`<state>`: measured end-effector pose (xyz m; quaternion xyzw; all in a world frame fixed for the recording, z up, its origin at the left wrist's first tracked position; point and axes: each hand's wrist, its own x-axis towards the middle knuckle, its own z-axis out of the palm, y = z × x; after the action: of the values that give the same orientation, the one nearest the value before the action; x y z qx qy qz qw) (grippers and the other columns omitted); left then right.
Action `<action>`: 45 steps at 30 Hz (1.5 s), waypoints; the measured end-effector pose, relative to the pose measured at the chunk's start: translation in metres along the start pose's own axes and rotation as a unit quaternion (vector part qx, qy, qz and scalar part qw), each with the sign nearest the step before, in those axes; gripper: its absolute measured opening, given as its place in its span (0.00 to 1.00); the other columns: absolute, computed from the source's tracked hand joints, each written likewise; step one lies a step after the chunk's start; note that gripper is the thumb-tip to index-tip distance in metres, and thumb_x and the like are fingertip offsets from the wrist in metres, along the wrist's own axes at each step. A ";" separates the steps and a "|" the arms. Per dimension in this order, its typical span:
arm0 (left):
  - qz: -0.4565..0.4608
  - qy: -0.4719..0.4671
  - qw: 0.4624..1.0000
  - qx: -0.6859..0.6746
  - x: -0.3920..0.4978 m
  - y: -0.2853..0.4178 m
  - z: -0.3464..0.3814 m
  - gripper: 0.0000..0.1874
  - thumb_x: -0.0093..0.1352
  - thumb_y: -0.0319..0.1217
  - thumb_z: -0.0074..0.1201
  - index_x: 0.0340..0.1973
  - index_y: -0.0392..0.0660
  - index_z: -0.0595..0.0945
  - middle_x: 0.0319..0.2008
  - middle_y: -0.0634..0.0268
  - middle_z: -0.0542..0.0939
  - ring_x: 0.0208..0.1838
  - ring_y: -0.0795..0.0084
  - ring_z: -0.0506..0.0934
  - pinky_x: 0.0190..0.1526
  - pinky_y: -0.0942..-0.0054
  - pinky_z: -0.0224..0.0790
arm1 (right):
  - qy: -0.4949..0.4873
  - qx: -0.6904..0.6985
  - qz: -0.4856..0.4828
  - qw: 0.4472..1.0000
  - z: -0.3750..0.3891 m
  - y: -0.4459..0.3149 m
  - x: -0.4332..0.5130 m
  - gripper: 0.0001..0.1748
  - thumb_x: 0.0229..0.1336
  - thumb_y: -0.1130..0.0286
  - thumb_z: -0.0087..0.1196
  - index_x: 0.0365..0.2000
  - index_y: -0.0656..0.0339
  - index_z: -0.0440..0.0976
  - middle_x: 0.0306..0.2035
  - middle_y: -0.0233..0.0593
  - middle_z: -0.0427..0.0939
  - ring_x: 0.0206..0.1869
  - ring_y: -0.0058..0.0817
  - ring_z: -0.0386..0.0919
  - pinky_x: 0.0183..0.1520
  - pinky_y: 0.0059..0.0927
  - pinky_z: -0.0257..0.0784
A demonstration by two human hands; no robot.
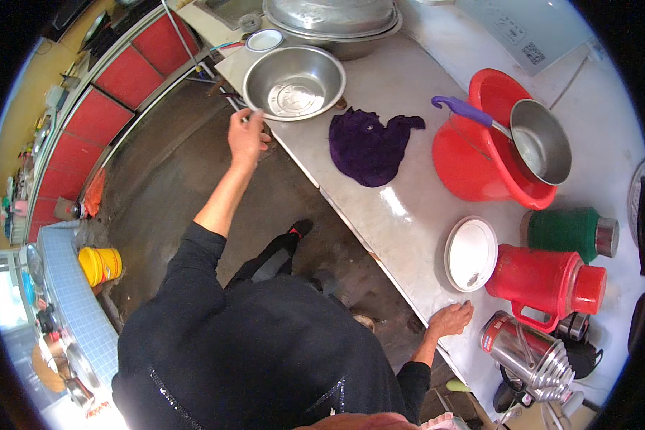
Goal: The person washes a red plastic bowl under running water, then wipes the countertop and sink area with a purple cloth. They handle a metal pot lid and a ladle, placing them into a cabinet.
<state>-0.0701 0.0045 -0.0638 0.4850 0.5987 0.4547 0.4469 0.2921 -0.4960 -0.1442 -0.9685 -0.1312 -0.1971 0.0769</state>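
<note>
My left hand (249,138), slightly blurred, is beside the near rim of a wide stainless steel basin (295,83); its fingers are bent and apart, with nothing visible in them. The basin stands on the counter and looks empty. My right hand (450,320) rests at the counter's edge below a white plate (470,253), fingers loosely bent, with no object seen in it. Between my hands, a crumpled dark purple cloth (371,148) lies on the counter (355,215). Behind it, a steel ladle with a purple handle (465,110) lies across a red plastic bucket (459,161).
A red thermos jug (537,282), a green flask (561,234) and a steel thermos (521,341) lie along the right wall. A large lidded metal pot (330,19) and a small white enamel dish (264,40) are behind the basin. A yellow bucket (99,266) stands on the floor.
</note>
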 end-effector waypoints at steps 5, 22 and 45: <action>-0.194 -0.113 0.965 -0.133 0.041 -0.010 0.010 0.28 0.70 0.43 0.53 0.57 0.39 0.65 0.32 0.57 0.77 0.33 0.62 0.83 0.24 0.64 0.79 | -0.022 -0.003 0.020 1.000 -0.009 -0.012 0.003 0.20 0.64 0.65 0.42 0.53 0.57 0.72 0.60 0.44 0.70 0.63 0.40 0.67 0.57 0.49 0.63; -0.163 -0.150 0.964 -0.148 0.027 0.029 0.036 0.13 0.66 0.26 0.46 0.45 0.33 0.72 0.25 0.57 0.79 0.23 0.68 0.80 0.23 0.69 0.81 | -0.022 0.011 0.009 1.000 -0.010 -0.008 0.001 0.21 0.62 0.66 0.43 0.52 0.63 0.73 0.59 0.48 0.71 0.63 0.44 0.67 0.60 0.49 0.62; -0.154 -0.318 0.897 -0.266 0.044 0.059 0.319 0.26 0.68 0.29 0.52 0.60 0.39 0.64 0.41 0.48 0.78 0.30 0.56 0.82 0.25 0.59 0.82 | -0.029 -0.016 -0.002 0.999 -0.003 0.003 0.004 0.23 0.64 0.62 0.40 0.53 0.63 0.73 0.59 0.50 0.71 0.62 0.45 0.68 0.61 0.51 0.62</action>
<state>0.2456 0.0902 -0.0698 0.3688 0.3490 0.3440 0.7899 0.2948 -0.4983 -0.1403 -0.9747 -0.1318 -0.1714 0.0572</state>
